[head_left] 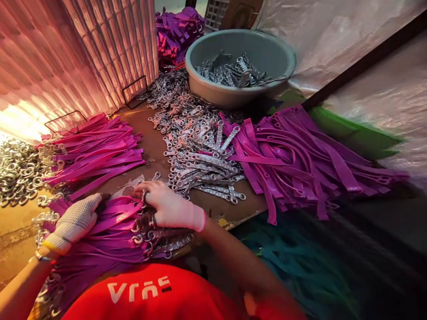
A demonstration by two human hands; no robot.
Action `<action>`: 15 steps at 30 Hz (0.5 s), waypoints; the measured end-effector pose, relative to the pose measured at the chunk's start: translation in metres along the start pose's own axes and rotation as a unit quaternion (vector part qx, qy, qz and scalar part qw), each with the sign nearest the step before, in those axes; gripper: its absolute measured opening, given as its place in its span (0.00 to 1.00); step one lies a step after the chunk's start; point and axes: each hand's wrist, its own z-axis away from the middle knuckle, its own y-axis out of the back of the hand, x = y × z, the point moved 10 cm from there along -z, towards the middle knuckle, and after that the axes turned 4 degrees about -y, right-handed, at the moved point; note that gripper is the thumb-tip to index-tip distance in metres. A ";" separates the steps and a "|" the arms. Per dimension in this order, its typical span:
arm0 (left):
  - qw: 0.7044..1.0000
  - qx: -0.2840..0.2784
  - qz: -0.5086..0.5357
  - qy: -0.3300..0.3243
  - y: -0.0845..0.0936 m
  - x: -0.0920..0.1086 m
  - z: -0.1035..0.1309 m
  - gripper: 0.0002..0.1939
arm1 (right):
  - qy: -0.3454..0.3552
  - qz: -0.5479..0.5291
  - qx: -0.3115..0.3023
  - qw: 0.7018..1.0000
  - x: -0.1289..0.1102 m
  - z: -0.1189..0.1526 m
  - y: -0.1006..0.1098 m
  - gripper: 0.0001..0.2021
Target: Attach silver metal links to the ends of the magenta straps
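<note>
Lower left: left hand (pixel 76 221) and right hand (pixel 169 204) apparently gather purple straps (pixel 113 242) (finger closure cannot be told); next move likely calls for level alignment.

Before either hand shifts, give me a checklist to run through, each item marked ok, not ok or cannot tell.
1. Left hand on the near purple straps: ok, it rests on them.
2. Right hand at those straps' ringed ends: ok, it is beside them.
3. Right hand's grip: cannot tell, its fingertips are partly hidden.
4. Gloves on both hands: ok.
5. Metal strips close to the right hand: ok, heaped just beyond it.
6. Far-right purple straps fully on the table: not ok, some ends hang past its edge.
</note>
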 end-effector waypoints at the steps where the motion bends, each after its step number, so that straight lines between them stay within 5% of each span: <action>1: 0.999 0.006 0.027 0.016 0.000 -0.002 0.006 0.28 | -0.019 -0.026 0.048 0.998 0.015 0.004 0.019 0.24; 5: 0.966 0.154 0.160 0.131 0.026 -0.010 0.020 0.17 | -0.245 0.061 0.220 0.942 0.117 0.032 0.107 0.15; 8: 0.860 0.230 0.395 0.228 0.025 -0.008 0.022 0.11 | -0.379 0.206 0.186 0.883 0.182 0.036 0.135 0.14; 12: 0.652 0.111 0.699 0.271 -0.018 0.042 0.005 0.21 | -0.387 0.245 0.130 0.880 0.212 0.015 0.122 0.13; 15: 0.576 0.006 0.778 0.252 -0.037 0.079 0.000 0.30 | -0.377 0.214 0.133 0.892 0.213 0.009 0.106 0.12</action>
